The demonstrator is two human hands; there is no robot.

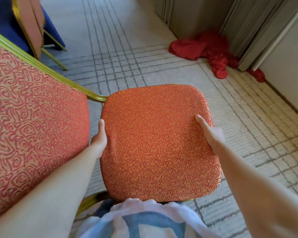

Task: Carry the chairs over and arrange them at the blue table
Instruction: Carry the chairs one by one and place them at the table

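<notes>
- Fingers of the left hand and right hand, gripping the seat by its sides, are out of sight beneath it; only the thumbs show.
- The legs under the seat are hidden.
- Left of the seat, a second cushion runs off the edge; whether it belongs to the same chair cannot be told.
- Beyond the seat, to the left, a blurred chair and the blue table are cropped at the top.
- Beyond the seat, to the right, a red cloth lies partly behind grey panels.

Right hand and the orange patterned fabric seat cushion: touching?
Touching. Head view: the right hand lays its thumb on the orange patterned fabric seat cushion, palm against its right edge.
</notes>
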